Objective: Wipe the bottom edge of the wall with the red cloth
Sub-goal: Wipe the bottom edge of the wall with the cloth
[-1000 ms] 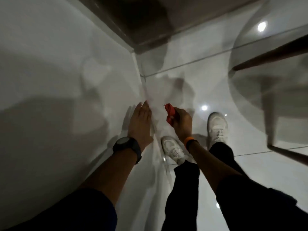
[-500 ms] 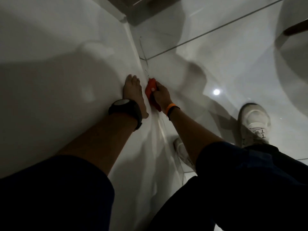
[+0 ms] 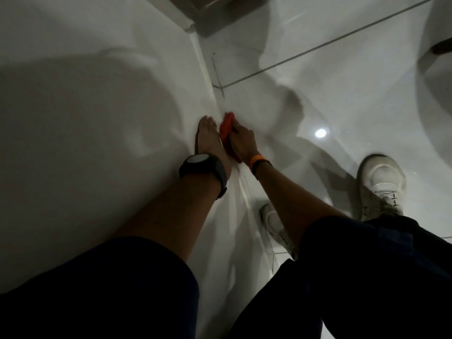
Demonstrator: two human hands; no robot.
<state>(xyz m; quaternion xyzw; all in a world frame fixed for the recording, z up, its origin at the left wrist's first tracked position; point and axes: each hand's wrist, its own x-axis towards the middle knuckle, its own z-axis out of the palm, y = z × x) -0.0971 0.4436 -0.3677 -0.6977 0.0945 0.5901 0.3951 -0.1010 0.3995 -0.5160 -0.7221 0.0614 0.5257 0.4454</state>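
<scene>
The white wall fills the left side and meets the glossy floor along its bottom edge. My right hand holds the red cloth bunched and pressed against that bottom edge. My left hand, with a black watch on the wrist, lies flat on the wall just left of the cloth, fingers straight and holding nothing. Part of the cloth is hidden under my right hand.
The floor is pale glossy tile with a dark grout line. My white shoes stand on it close to the wall. A dark corner or door frame sits at the far end of the wall. A dark table leg shows at right.
I have bent lower and closer to the floor. My right hand carried the cloth from mid-air down to the wall's bottom edge. The left hand stays flat on the wall.
</scene>
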